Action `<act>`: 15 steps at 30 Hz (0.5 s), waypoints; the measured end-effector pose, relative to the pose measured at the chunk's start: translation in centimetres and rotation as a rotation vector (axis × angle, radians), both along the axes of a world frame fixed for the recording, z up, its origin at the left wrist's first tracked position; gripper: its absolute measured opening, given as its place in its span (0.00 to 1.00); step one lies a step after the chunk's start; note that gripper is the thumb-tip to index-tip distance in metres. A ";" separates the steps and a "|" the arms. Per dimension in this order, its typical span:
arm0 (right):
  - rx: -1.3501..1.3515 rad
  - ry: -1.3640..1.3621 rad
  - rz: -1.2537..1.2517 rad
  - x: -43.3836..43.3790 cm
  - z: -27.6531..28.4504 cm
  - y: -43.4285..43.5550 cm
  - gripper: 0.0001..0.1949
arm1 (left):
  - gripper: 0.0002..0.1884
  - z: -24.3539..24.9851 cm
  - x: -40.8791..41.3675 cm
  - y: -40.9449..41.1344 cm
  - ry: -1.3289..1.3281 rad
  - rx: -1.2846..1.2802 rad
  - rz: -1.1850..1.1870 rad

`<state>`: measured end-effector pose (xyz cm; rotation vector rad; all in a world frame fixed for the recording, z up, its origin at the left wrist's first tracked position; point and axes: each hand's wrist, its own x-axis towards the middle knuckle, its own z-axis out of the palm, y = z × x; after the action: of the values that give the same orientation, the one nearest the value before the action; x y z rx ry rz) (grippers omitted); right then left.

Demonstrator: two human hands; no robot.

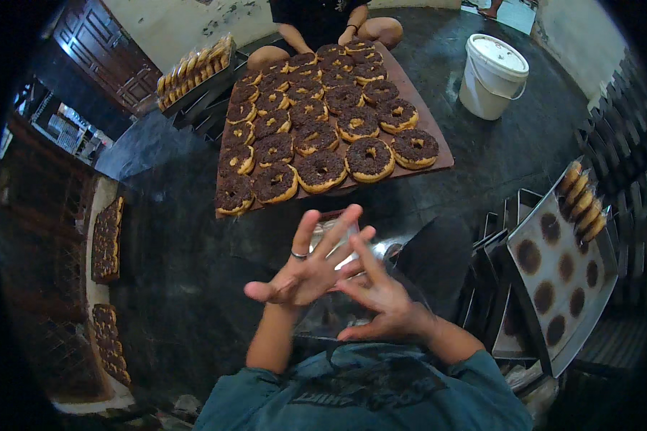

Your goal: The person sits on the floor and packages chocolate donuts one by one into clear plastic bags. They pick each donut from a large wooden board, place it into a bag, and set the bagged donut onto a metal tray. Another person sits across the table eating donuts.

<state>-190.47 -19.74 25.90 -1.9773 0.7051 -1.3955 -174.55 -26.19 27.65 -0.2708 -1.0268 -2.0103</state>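
My left hand (307,272) is held up palm-on with its fingers spread, and a ring circles one finger. Beside it my right hand (388,301) has its fingers apart too, their tips close to or touching the left hand's fingers; overlap hides which. Neither hand holds anything. Below them are shiny clear plastic bags (331,312), mostly hidden by the hands. Ahead lies a reddish-brown board (431,145) bearing rows of ring doughnuts (322,171) topped with dark chocolate sprinkles.
A co-worker (318,21) sits across the board. A lidded white bucket (490,81) stands at right. Stacked metal baking trays (563,280) are near my right, the top one holding bagged doughnuts (582,202). Another tray of bagged pastries (197,70) is at back left. Doughnut boards (108,240) line the left.
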 end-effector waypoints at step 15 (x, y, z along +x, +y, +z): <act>0.234 0.225 -0.698 -9.2 -2.0 -10.2 0.26 | 0.21 -11.2 8.0 -3.2 0.280 1.029 0.631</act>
<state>-199.63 -29.95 23.92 -1.7848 1.6994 -1.3721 -166.55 -29.36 16.49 0.2923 0.1714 -1.5956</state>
